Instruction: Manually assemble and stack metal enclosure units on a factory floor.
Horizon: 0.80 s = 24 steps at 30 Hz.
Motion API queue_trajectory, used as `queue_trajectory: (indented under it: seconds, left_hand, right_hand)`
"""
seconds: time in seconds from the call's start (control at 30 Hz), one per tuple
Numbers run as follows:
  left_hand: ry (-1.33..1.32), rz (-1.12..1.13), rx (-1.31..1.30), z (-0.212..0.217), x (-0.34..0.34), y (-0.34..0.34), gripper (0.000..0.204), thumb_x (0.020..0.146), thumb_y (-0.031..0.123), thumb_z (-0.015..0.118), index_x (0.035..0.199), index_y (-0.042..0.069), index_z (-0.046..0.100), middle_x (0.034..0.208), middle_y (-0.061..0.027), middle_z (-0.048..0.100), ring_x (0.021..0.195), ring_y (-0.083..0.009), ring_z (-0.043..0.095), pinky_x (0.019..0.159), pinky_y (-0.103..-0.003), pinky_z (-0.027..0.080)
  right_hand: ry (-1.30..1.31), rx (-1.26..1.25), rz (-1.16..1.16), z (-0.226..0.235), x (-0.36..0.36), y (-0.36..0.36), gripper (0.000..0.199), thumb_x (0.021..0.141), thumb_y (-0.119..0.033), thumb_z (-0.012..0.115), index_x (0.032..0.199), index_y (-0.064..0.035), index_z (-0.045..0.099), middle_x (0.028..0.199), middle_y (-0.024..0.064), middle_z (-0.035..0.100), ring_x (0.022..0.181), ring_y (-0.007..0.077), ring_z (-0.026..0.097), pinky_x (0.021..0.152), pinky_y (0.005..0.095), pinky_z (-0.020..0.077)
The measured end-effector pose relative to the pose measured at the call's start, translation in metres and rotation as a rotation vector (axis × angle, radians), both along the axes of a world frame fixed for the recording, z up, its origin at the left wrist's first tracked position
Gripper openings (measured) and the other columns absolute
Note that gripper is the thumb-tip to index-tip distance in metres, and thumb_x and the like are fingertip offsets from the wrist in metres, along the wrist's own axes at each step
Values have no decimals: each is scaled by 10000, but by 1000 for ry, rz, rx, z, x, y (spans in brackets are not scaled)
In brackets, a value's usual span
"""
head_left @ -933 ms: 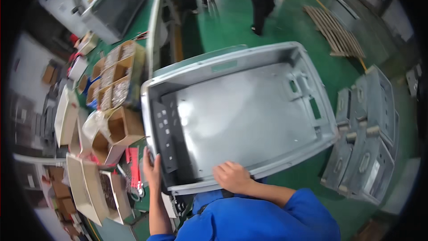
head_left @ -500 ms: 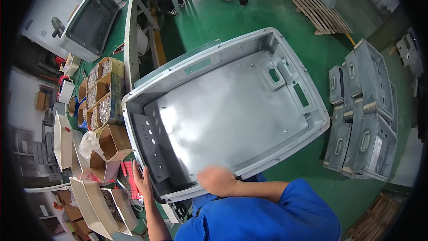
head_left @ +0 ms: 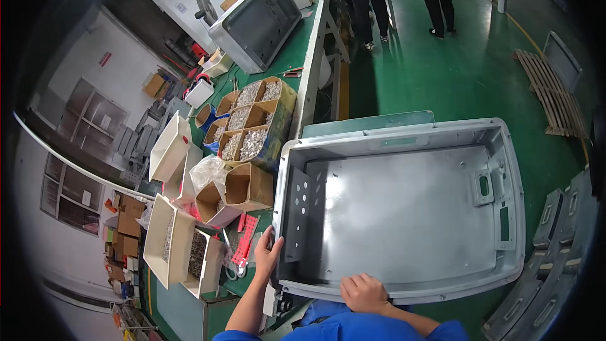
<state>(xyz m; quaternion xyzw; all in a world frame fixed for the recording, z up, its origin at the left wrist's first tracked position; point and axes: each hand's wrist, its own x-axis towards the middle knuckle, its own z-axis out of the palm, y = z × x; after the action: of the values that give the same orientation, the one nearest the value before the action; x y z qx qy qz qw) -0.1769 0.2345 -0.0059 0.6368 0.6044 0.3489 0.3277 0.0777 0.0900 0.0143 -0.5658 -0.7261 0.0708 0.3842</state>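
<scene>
A large grey metal box (head_left: 404, 221), shallow and open-topped, lies in front of me with round holes in its left wall and rectangular cut-outs at its right end. My left hand (head_left: 267, 255) rests against the outside of its near left corner, fingers stretched upward and thumb apart. Over the near rim is my right hand (head_left: 364, 292), its fingers curled in and closed. Whatever those fingers may hold is hidden under them.
A divided carton of small metal parts (head_left: 252, 123) stands left on the green bench, with cream bins (head_left: 169, 240) and a red perforated strip (head_left: 245, 240) nearer. Another grey box (head_left: 255, 25) stands farther back. Grey housings (head_left: 555, 246) are stacked right; people (head_left: 369, 0) stand beyond.
My view has swung left, so the box now appears lower and squarer to me. The right hand, blurred before, now shows sharply at the near rim. The left hand stays by the left side.
</scene>
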Motion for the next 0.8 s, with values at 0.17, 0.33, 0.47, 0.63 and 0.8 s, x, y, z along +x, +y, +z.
queue_trajectory:
  seconds: [0.17,0.33,0.47,0.63,0.8]
  left_hand:
    - [-63,18,-40,11,13,-1,498,793,121,633,1222,-24,428,1111,-116,530,1005,-155,511,877,-262,389]
    - [-40,15,-82,7,7,1,509,799,101,621,1237,-35,402,1143,-118,511,1032,-151,497,895,-261,377]
    - [-99,20,-115,9,9,0,515,802,96,615,1245,-39,390,1163,-120,499,1056,-157,487,909,-268,369]
    - [-89,42,-139,5,-2,0,511,800,104,620,1241,-32,399,1147,-101,503,1047,-150,482,893,-259,370]
    - [4,8,-76,6,6,4,475,805,94,608,1234,1,427,1079,-61,527,964,-125,496,825,-247,400]
  right_hand:
    - [26,24,25,-2,6,1,154,671,-124,561,565,-119,450,509,-13,421,464,125,452,390,232,362]
    - [48,-2,56,0,9,0,124,666,-125,574,591,-109,476,525,-9,444,481,131,470,406,236,379]
    - [58,-80,94,1,10,-3,90,682,-137,598,640,-97,529,557,0,487,511,147,500,434,249,406]
    - [119,11,74,1,7,-1,143,631,-117,563,573,-117,432,521,-13,419,464,127,459,402,231,379]
    - [112,-2,37,0,10,-1,136,632,-125,562,591,-116,432,547,-11,423,502,132,479,434,240,401]
